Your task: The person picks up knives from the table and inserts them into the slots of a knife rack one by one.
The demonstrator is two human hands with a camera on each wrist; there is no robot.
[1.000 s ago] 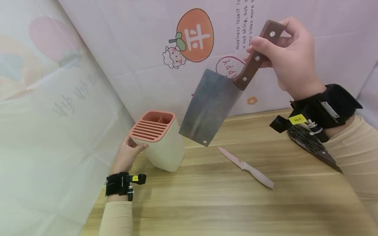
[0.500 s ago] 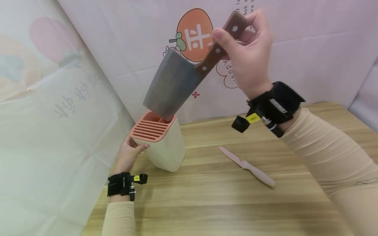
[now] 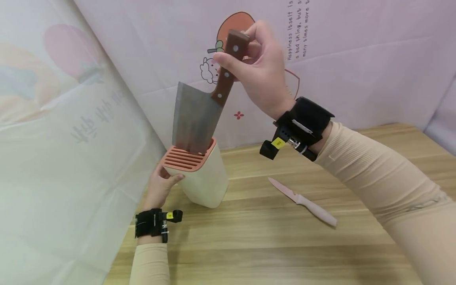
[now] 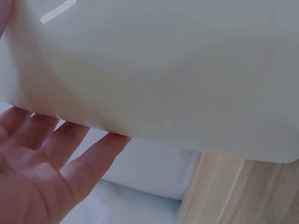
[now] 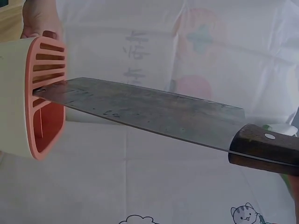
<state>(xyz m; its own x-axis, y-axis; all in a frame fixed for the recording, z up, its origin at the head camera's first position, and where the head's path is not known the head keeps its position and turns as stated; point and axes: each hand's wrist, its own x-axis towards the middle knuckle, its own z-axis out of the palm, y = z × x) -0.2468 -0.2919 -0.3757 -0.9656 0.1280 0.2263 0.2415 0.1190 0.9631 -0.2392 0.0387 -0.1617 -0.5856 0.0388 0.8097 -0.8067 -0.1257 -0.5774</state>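
Note:
My right hand (image 3: 265,71) pinches the brown riveted handle of a cleaver (image 3: 196,118) between thumb and fingers. The blade hangs down, slightly tilted, its lower end at the orange slotted top of a cream knife holder (image 3: 210,186). In the right wrist view, the end of the cleaver (image 5: 140,109) meets a slot beside the open compartment; how deep it sits I cannot tell. My left hand (image 3: 160,186) grips the holder's near left side, thumb in front. In the left wrist view, the fingers (image 4: 93,163) reach along the edge of the holder's smooth wall (image 4: 177,84).
A pink knife (image 3: 303,202) lies on the wooden table (image 3: 270,245), right of the holder, blade pointing to the back left. Printed cloth (image 3: 338,79) hangs behind the table, and another cloth (image 3: 71,178) closes off the left side.
My right hand has carried the cleaver left and brought its blade down onto the holder's top, turning it more upright. My left hand stays on the holder. The dark knife at the right has gone from sight.

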